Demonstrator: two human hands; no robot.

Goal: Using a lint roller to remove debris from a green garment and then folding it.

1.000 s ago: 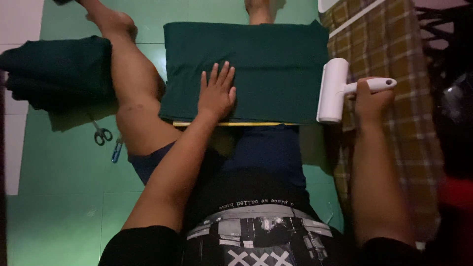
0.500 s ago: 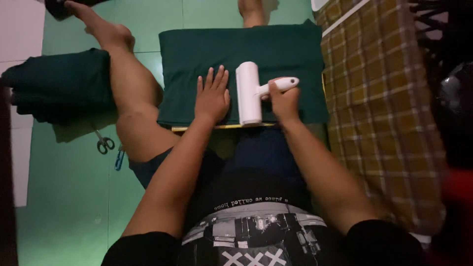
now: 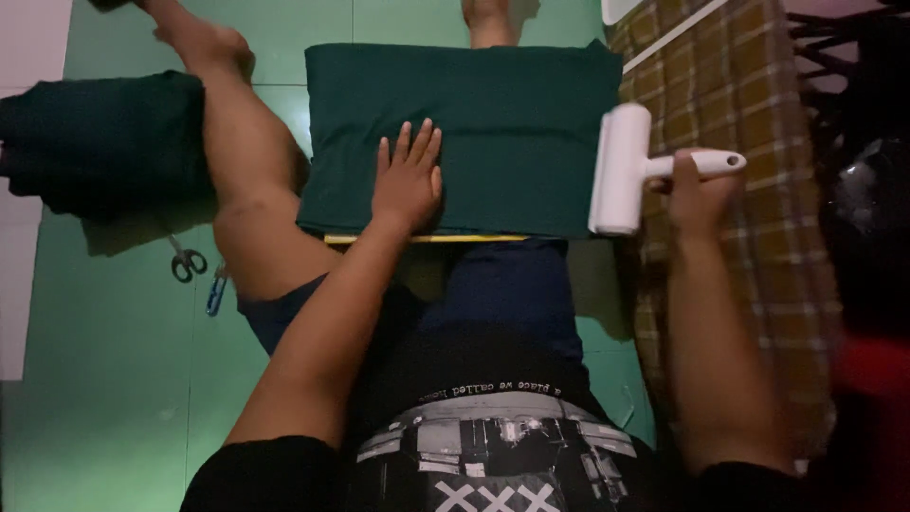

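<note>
The left hand (image 3: pixel 408 185) lies flat, fingers spread, on the folded dark green cloth (image 3: pixel 512 123) over the person's lap, while the right hand (image 3: pixel 697 185) grips a white lint roller (image 3: pixel 621 171) at the cloth's right edge

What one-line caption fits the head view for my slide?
Seated person's left hand lies flat on folded green cloth; right hand holds a white lint roller at its edge.
</note>
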